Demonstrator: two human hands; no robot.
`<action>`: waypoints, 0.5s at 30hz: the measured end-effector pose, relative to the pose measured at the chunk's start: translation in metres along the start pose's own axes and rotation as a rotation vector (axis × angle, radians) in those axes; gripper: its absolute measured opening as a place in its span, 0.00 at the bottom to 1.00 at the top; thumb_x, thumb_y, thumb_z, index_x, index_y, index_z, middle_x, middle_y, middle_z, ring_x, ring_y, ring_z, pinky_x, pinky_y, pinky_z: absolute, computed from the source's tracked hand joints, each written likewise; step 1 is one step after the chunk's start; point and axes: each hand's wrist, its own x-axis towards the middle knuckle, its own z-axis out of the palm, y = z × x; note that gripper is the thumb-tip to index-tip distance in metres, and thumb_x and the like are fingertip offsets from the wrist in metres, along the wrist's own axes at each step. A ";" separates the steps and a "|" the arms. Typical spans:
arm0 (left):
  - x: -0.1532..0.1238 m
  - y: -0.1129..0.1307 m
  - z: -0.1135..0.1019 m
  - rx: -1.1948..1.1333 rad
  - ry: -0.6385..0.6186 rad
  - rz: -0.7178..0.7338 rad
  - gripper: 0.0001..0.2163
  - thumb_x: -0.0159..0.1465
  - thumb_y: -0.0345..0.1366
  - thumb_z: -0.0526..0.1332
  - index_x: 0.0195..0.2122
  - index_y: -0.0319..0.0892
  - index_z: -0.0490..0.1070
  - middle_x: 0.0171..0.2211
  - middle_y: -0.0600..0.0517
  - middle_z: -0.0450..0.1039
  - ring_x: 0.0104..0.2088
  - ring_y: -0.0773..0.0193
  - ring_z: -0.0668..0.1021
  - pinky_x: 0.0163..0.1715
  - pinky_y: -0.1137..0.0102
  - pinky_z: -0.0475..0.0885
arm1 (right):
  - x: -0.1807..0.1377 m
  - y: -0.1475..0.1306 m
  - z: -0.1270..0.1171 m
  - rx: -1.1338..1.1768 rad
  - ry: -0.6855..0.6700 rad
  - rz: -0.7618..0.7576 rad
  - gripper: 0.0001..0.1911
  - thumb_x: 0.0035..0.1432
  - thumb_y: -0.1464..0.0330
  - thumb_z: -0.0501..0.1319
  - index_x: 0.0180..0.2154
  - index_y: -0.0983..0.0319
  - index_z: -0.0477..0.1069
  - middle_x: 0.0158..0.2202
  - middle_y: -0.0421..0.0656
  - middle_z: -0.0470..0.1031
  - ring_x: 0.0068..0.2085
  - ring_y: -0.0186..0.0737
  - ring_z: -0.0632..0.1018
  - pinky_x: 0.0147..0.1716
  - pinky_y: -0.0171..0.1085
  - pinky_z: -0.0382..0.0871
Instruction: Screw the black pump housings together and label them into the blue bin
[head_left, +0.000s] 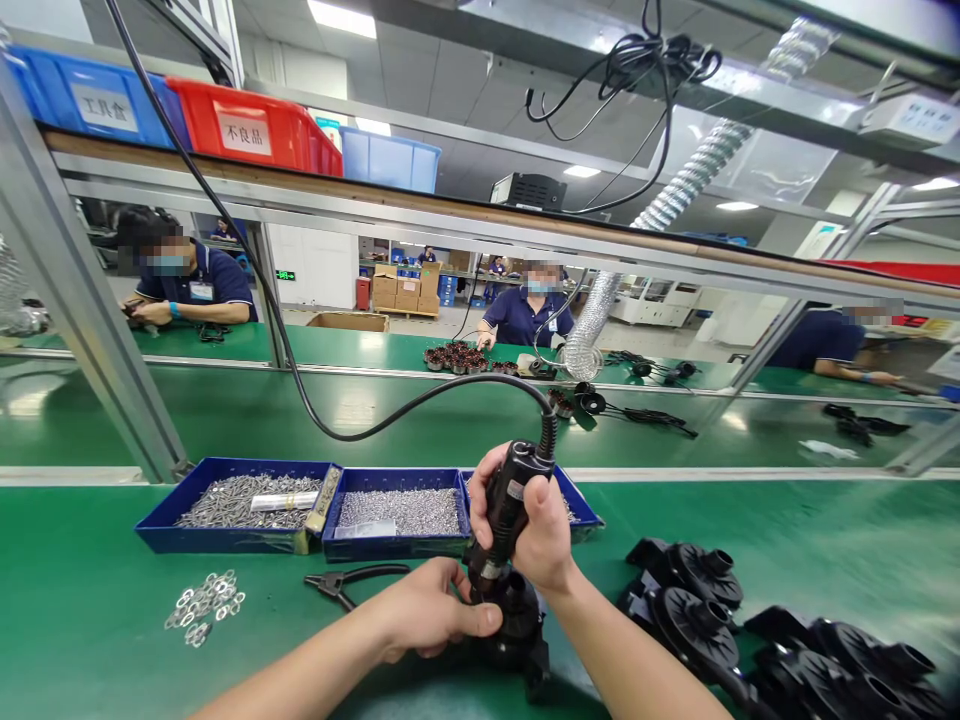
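My right hand [541, 530] is wrapped around a black electric screwdriver [507, 505], held upright with its cable rising from the top. Its tip points down onto a black plastic pump housing [517, 632] on the green mat. My left hand [429, 612] grips the side of that housing, thumb pressed near the screwdriver's tip. Black pliers [351, 582] lie just left of my left hand.
Blue trays of screws [240, 498] and small parts [397, 512] stand behind my hands. Loose washers [204, 603] lie at the left. Several black housings [694, 595] are piled at the right. Other seated people work across the green conveyor [375, 400]; bins sit on the shelf above.
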 end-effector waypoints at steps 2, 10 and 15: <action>0.000 -0.001 0.000 0.001 0.000 -0.009 0.36 0.45 0.61 0.80 0.42 0.46 0.63 0.20 0.65 0.64 0.17 0.74 0.58 0.15 0.71 0.48 | 0.000 0.000 0.000 0.001 -0.004 0.010 0.27 0.66 0.42 0.65 0.44 0.60 0.72 0.26 0.38 0.72 0.18 0.31 0.70 0.17 0.30 0.65; -0.005 0.007 0.002 0.169 0.112 0.117 0.28 0.50 0.57 0.78 0.37 0.44 0.69 0.23 0.62 0.64 0.19 0.72 0.61 0.16 0.71 0.53 | -0.001 -0.002 0.001 -0.015 0.006 0.005 0.29 0.65 0.41 0.66 0.45 0.60 0.71 0.25 0.37 0.71 0.18 0.31 0.69 0.16 0.30 0.64; -0.005 0.000 0.001 0.037 0.062 -0.004 0.33 0.47 0.58 0.80 0.39 0.45 0.64 0.21 0.64 0.63 0.18 0.74 0.56 0.16 0.71 0.48 | 0.000 0.002 -0.002 -0.005 0.009 0.019 0.29 0.63 0.40 0.67 0.43 0.60 0.71 0.26 0.39 0.74 0.18 0.31 0.70 0.16 0.29 0.63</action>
